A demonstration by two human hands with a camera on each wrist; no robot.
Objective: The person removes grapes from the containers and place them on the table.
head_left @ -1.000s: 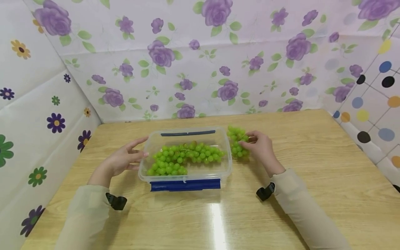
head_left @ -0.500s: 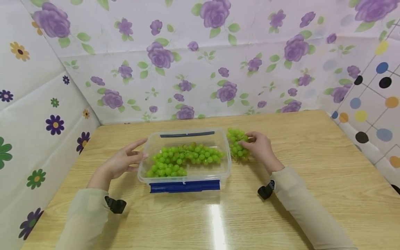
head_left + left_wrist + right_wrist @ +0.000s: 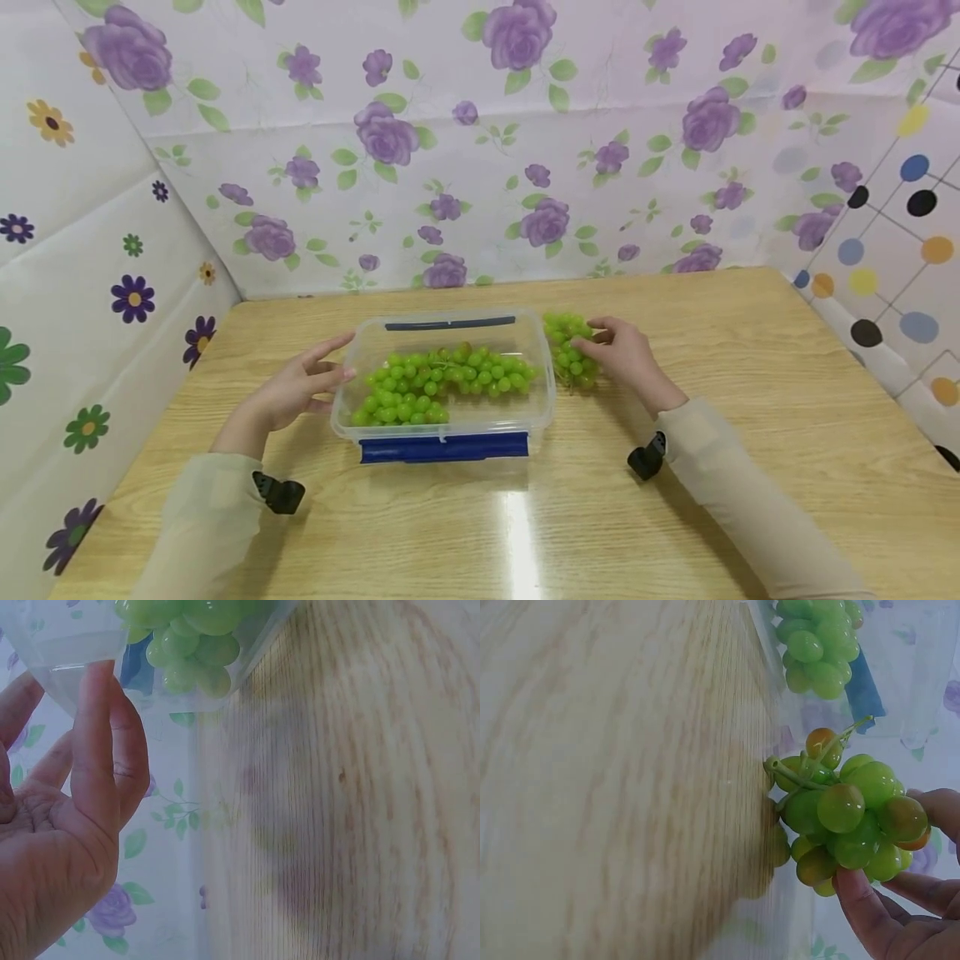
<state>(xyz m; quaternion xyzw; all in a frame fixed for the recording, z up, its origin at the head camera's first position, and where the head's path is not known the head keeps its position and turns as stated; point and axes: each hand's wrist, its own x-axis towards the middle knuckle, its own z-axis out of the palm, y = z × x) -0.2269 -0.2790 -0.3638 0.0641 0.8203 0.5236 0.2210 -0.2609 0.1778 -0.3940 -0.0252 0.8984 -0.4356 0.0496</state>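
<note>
A clear plastic box (image 3: 495, 410) with dark blue latch flaps stands on the table, its top uncovered. Bunches of green grapes (image 3: 468, 371) lie inside it. My left hand (image 3: 288, 387) is at the box's left side, thumb toward the rim and fingers extended; in the left wrist view a fingertip (image 3: 97, 679) touches the clear wall. On the table just right of the box is another bunch of grapes (image 3: 567, 354), which my right hand (image 3: 630, 354) pinches from its right side. The right wrist view shows that bunch (image 3: 851, 817) with its stem toward the table.
The wooden table (image 3: 750, 375) extends on both sides of the box and in front of it. Behind it hangs a rose-patterned cloth (image 3: 480, 167). Printed sheets also line the left (image 3: 67, 350) and the right (image 3: 892, 267). Each sleeve carries a small black camera (image 3: 279, 492).
The top of the grape bunch in my right hand has dipped slightly toward me, and the right wrist has shifted a little to the right. My left hand and the box stay in place.
</note>
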